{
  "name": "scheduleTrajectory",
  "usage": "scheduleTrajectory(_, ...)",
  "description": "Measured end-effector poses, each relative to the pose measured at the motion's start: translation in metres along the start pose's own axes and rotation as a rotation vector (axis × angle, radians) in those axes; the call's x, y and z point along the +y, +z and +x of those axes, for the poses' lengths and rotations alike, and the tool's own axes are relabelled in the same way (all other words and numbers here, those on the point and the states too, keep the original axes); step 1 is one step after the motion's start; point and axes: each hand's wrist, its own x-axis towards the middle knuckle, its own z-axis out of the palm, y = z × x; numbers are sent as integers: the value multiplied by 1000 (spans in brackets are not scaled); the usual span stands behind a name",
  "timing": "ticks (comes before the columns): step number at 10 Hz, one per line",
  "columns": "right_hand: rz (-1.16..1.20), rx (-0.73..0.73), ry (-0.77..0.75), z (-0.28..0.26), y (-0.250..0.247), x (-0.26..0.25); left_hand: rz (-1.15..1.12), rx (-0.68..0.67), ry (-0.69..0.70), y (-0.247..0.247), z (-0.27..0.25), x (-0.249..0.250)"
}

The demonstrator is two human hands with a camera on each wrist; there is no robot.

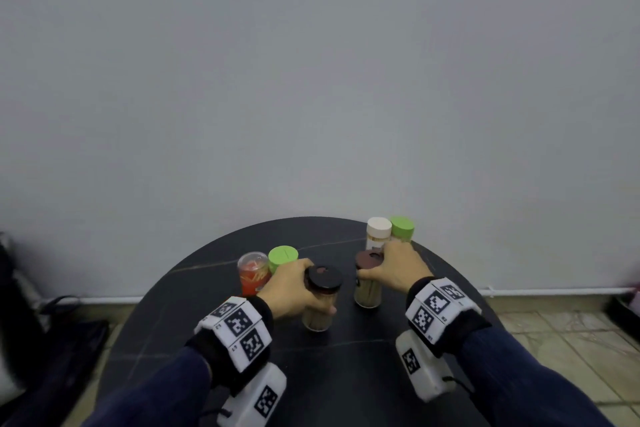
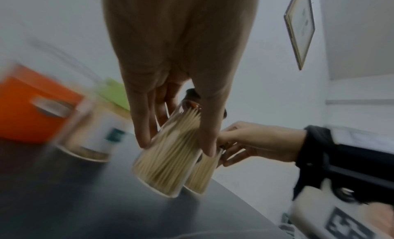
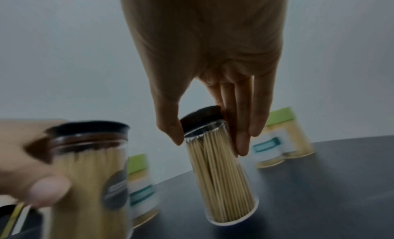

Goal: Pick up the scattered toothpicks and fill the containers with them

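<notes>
Two clear toothpick containers with dark lids stand near the middle of the round black table (image 1: 346,374), both packed with toothpicks. My left hand (image 1: 298,284) grips the nearer container (image 1: 320,308) around its upper body, thumb on one side and fingers on the other (image 2: 166,161). My right hand (image 1: 391,270) holds the brown-lidded container (image 1: 367,293) just under its lid (image 3: 224,183). In the right wrist view the left hand's container (image 3: 91,175) is blurred. I cannot tell whether either base is off the table. I see no loose toothpicks.
A red container (image 1: 252,276) and a green-lidded one (image 1: 282,256) stand behind my left hand. A white-lidded container (image 1: 378,232) and another green-lidded one (image 1: 402,229) stand behind my right hand. The wall is close behind the table; tiled floor lies to the right.
</notes>
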Motion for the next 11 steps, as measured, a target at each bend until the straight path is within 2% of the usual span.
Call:
scheduleTrajectory(3, -26, -107, -155, -24, 48, -80, 39, 236, -245, -56, -40, -51)
scheduleTrajectory(5, -16, -97, -162, -19, 60, -101, 19, 247, -306, -59, -35, -63)
scheduleTrajectory(8, -7, -107, -154, -17, 68, -99, -134, 221, -362, -53, -29, -63)
scheduleTrajectory(10, -72, -176, -116, -26, 59, -87, -94, 194, -373, -60, -34, -68)
scheduleTrajectory(11, -98, -159, -91, -35, 47, -74, -89, 277, -323, -68, -40, -63)
